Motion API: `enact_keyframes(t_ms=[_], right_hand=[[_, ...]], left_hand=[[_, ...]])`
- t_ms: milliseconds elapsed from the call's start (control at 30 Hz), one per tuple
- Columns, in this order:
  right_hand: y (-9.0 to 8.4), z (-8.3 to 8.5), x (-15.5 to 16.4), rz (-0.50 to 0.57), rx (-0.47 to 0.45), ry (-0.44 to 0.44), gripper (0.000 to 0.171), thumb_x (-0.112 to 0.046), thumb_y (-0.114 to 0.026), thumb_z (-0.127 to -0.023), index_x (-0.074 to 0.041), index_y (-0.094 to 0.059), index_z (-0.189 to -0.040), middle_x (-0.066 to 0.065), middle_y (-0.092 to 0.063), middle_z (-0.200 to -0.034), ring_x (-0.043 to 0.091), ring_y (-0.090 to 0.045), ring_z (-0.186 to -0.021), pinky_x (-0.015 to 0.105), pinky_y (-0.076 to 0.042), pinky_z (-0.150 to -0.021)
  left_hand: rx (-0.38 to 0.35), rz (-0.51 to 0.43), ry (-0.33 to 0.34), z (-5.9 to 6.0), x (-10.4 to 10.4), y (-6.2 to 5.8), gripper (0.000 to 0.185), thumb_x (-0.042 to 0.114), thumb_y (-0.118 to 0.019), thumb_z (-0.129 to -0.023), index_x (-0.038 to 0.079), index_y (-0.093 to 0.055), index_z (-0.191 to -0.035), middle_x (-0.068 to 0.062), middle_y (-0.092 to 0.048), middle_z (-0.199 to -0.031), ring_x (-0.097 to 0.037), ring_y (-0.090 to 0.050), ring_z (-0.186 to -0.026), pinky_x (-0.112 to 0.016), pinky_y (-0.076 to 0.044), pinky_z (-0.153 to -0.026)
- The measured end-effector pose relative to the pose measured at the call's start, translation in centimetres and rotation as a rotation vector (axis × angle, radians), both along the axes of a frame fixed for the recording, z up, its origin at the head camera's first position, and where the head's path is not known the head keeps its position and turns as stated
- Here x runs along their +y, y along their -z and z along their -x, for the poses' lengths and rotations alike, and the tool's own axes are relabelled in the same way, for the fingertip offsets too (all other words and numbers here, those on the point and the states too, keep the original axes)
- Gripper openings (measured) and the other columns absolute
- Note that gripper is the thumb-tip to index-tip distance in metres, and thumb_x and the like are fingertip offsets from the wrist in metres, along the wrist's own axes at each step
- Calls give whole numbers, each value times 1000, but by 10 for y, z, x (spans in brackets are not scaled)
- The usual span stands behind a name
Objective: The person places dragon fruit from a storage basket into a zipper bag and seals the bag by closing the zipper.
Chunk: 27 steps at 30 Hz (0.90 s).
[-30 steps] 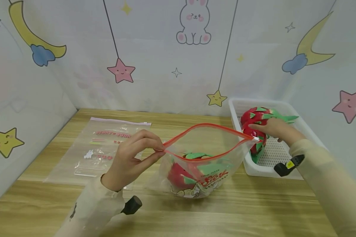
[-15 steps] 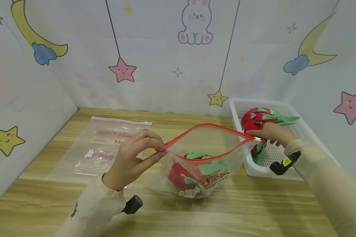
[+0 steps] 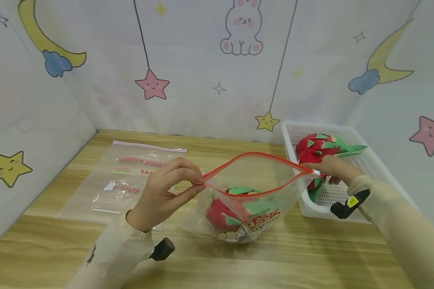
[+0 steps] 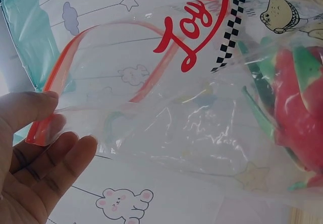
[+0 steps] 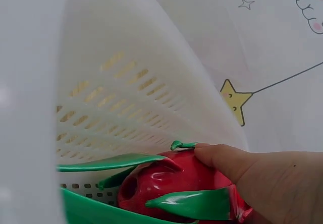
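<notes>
My left hand [image 3: 168,192] pinches the left corner of a clear zip bag [image 3: 235,195] by its red rim, between thumb and fingers. The bag's mouth gapes wide, and a red and green dragon fruit [image 3: 220,214] lies inside; the left wrist view shows it through the printed plastic. Over at the right, my right hand [image 3: 334,167] reaches into a white basket [image 3: 312,209] and grips the nearer dragon fruit [image 5: 166,176]. Its thumb lies along the red skin in the right wrist view, while the other fingers are mostly hidden. Another dragon fruit [image 3: 314,143] lies behind that one.
A second clear bag [image 3: 94,192] with a pale pink zip lies flat on the wooden table [image 3: 275,265] at the left. Printed white curtains [image 3: 188,108] enclose the back and sides. The open bag's white slider [image 3: 316,173] overlaps the basket's near-left edge in the head view.
My right hand has moved slightly left and down over the nearer dragon fruit, its thumb and fingers closing round it. The left hand keeps its pinch on the bag; the head view has shifted slightly.
</notes>
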State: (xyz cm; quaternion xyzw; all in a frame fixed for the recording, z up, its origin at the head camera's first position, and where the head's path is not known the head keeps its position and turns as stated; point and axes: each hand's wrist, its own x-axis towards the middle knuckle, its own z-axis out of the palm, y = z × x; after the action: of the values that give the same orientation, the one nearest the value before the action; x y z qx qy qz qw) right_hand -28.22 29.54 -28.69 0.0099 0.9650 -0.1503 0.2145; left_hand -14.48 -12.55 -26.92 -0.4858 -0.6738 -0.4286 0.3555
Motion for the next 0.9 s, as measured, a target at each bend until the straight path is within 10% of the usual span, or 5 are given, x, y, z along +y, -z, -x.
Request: enact_keyframes(t_ms=[633,900], right_hand=[[10,0,0,20,144,39,51,-55,-55,-90,-11,-45,-64,-4,-39,-52,13,-47,-52,22,-43,-53],[6,-4,2,61,285,79,76,-60,-60,-86,12,-50,-109,18,-58,-83,25,-55,-72,25,-49,-57]], left_hand=[[8,0,-18,-1,1,-2,19,22,-63,-93,4,-65,-87,-6,-62,-84,-14,-59,-78,-18,-51,-73],[-11,8,-30,-2,-1,-1,16,19,-66,-92,4,-65,-87,-8,-62,-84,-16,-60,-80,-18,-51,-76]])
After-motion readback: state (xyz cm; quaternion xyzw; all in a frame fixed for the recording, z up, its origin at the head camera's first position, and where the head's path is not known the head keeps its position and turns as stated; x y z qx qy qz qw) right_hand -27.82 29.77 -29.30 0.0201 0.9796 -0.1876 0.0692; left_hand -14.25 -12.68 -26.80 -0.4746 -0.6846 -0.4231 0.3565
